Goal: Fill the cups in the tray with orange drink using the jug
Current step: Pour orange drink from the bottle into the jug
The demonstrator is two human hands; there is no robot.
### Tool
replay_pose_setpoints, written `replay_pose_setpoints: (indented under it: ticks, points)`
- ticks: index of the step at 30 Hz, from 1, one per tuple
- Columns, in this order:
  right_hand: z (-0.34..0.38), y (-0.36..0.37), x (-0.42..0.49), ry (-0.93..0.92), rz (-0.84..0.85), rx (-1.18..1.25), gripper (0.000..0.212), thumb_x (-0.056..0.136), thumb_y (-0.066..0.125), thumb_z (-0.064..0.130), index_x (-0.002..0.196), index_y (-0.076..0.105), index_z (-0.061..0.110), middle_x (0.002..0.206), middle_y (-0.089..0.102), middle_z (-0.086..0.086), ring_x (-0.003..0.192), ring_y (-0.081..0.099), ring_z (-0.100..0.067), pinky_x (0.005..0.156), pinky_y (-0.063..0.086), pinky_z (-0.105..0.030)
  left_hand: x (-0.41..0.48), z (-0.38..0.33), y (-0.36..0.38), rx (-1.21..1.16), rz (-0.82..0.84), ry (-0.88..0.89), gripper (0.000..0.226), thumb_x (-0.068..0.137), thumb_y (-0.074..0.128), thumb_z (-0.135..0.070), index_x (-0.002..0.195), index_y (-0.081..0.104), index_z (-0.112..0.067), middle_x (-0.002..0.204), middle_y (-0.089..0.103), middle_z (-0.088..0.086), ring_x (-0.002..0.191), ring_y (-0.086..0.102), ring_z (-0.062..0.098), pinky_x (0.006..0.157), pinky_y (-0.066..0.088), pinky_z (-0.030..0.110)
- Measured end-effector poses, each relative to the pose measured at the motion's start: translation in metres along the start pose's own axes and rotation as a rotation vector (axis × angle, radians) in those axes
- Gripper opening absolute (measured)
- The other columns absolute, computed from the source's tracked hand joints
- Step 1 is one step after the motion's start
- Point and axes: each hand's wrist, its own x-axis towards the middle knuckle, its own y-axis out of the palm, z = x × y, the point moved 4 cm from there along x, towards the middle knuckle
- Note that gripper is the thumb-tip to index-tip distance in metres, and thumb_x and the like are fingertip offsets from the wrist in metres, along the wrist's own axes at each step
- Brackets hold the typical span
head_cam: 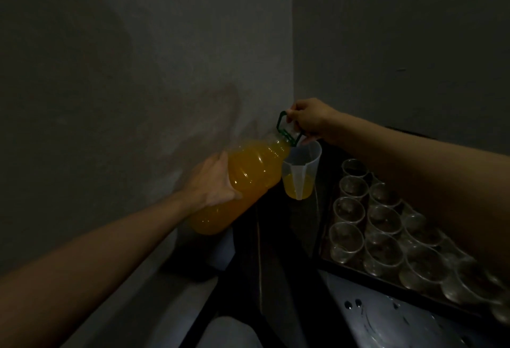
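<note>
Dim grey walls back the tilted, likely heavy bottle [248, 179] — left hand [212, 182] gripping its slick body from below, right hand [309, 119] curled through the green handle [284, 124] — mouth over the part-filled jug [300, 173] beside the tray [372, 281] of empty cups [383, 253]

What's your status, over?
Left hand holds bottle, right hand grips its green handle. Jug part filled. Cups in tray empty. Right forearm overhangs tray.
</note>
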Motion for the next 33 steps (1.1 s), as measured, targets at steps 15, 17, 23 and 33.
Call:
replay_pose_setpoints:
  ticks: [15,17,23,33]
  points:
    - [-0.006,0.012,0.001,0.039,0.066,0.073,0.025,0.107,0.044,0.015,0.119,0.060,0.001,0.081,0.056,-0.012,0.068,0.057,-0.021,0.066,0.058,-0.036,0.007,0.003,-0.002,0.142,0.032,0.031,0.089,0.062,0.084,-0.055,0.129,0.043,-0.013,0.128,0.060,0.014,0.113,0.061,0.037,0.087,0.051,0.040]
    - [-0.008,0.011,0.002,0.052,0.069,0.075,0.026,0.107,0.042,0.012,0.121,0.059,-0.001,0.082,0.057,-0.013,0.068,0.058,-0.021,0.062,0.059,-0.034,0.008,0.001,-0.003,0.135,0.043,0.038,0.091,0.063,0.085,-0.054,0.132,0.042,-0.011,0.127,0.061,0.015,0.113,0.061,0.038,0.086,0.052,0.040]
    - [-0.011,0.007,0.002,0.051,0.054,0.089,0.028,0.106,0.038,0.003,0.124,0.058,-0.005,0.080,0.057,-0.015,0.065,0.055,-0.019,0.071,0.059,-0.039,0.012,-0.001,-0.006,0.135,0.084,0.044,0.091,0.064,0.085,-0.055,0.132,0.042,-0.012,0.122,0.062,0.013,0.107,0.063,0.035,0.079,0.052,0.038]
    - [-0.016,0.001,-0.002,0.043,0.074,0.136,0.036,0.105,0.038,0.000,0.139,0.050,0.000,0.080,0.059,-0.011,0.065,0.056,-0.015,0.080,0.056,-0.037,0.017,-0.008,-0.014,0.164,0.106,0.076,0.110,0.065,0.087,-0.052,0.149,0.031,-0.008,0.113,0.067,0.014,0.102,0.065,0.035,0.076,0.054,0.037]
